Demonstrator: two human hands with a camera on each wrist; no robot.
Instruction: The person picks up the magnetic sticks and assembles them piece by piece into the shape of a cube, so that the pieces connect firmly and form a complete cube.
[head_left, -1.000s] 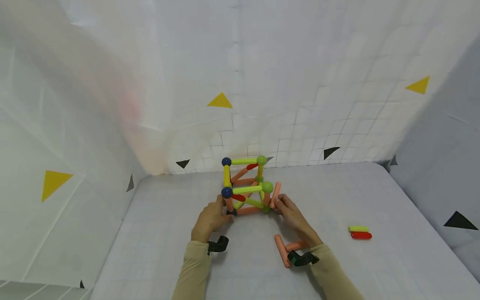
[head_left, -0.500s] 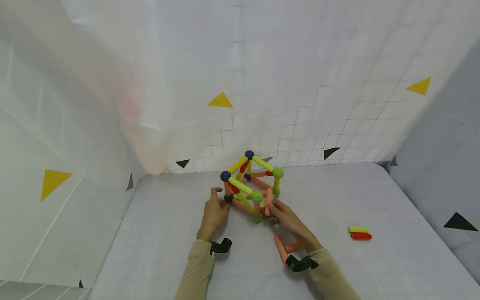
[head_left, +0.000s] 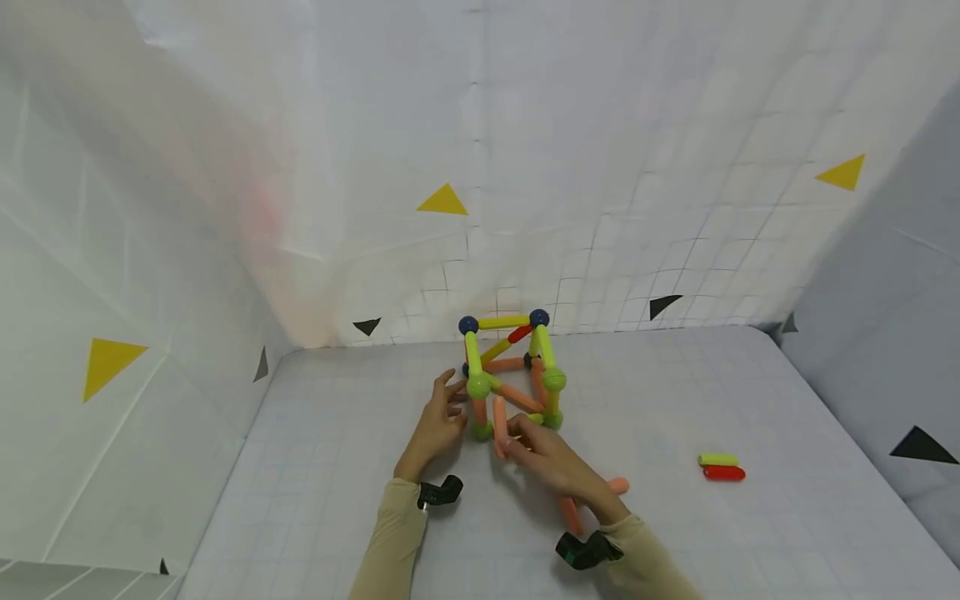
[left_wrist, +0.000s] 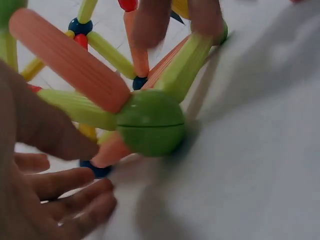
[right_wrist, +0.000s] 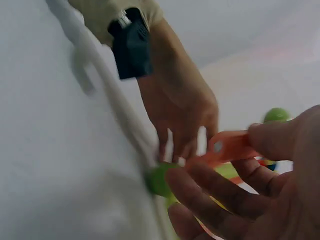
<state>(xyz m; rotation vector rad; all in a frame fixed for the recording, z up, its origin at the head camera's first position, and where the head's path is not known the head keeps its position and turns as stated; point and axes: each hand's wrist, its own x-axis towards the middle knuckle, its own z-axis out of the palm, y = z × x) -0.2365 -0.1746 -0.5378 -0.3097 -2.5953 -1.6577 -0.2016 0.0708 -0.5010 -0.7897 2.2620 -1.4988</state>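
Observation:
A cube-shaped frame of magnetic sticks and balls (head_left: pixel 553 380) stands on the table, with blue balls at its far upper corners and green balls at its near ones. My right hand (head_left: pixel 551 457) pinches a loose orange stick (head_left: pixel 500 417) between thumb and fingers, in front of the frame's near side. Beside the frame's left side is my left hand (head_left: pixel 435 433), its fingers spread and relaxed. In the left wrist view its thumb is close to a lower orange stick (left_wrist: pixel 112 150) near a green ball (left_wrist: pixel 151 123); whether it touches cannot be told.
Two more orange sticks (head_left: pixel 572 517) lie under and beside my right forearm, partly hidden. Farther right on the white table (head_left: pixel 795 533) are a yellow-green stick (head_left: pixel 717 459) and a red stick (head_left: pixel 724 473), side by side. A white wall (head_left: pixel 585 275) rises close behind the frame.
The frame has turned on the table, so its blue balls went from the left side to the back. My right hand has moved left with the orange stick; my left hand's fingers have loosened.

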